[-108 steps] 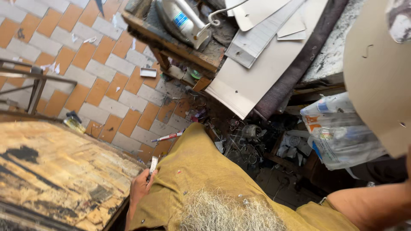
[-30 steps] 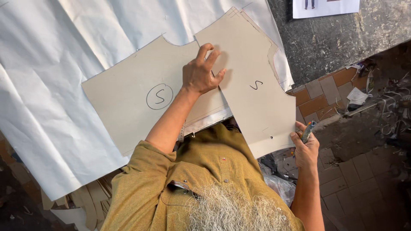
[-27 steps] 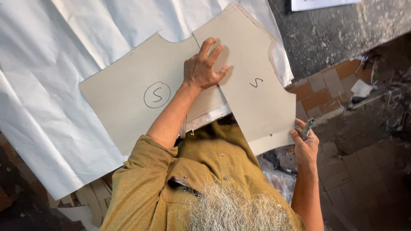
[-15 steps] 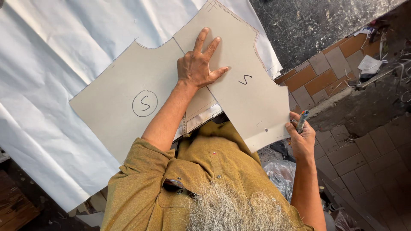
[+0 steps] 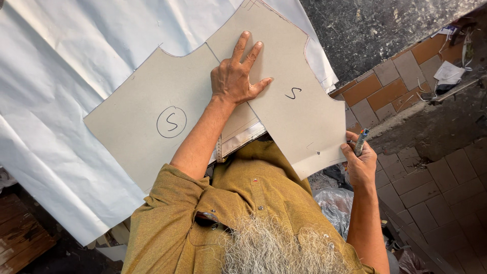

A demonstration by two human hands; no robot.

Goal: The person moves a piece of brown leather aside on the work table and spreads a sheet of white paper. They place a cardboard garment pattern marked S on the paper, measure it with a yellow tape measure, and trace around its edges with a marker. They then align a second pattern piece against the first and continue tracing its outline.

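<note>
- The left hand [image 5: 234,81] lies flat, fingers spread, on two cardboard patterns that overlap on a sheet of white fabric [image 5: 66,66]. It grips nothing; it only presses down.
- The palm sits just on the seam where the right pattern [image 5: 294,81] overlaps the left pattern [image 5: 147,116], so one hand pins both pieces.
- The right hand [image 5: 361,165] is closed around a marker [image 5: 361,142], which points up, and it touches the lower right edge of the right pattern.
- The lower right corner of that pattern hangs past the fabric, over the tiled floor [image 5: 436,177].
- A measuring tape [image 5: 219,149] hangs at the person's chest, close under the left forearm.
- To do this step well, I think the left hand should press evenly, so that neither pattern slips on the smooth fabric.
- It seems wise that the marker tip stays tight against the cardboard edge, because any gap would make a wrong outline.
- The overhanging corner has no support under it and could bend, so I would hold it level.
</note>
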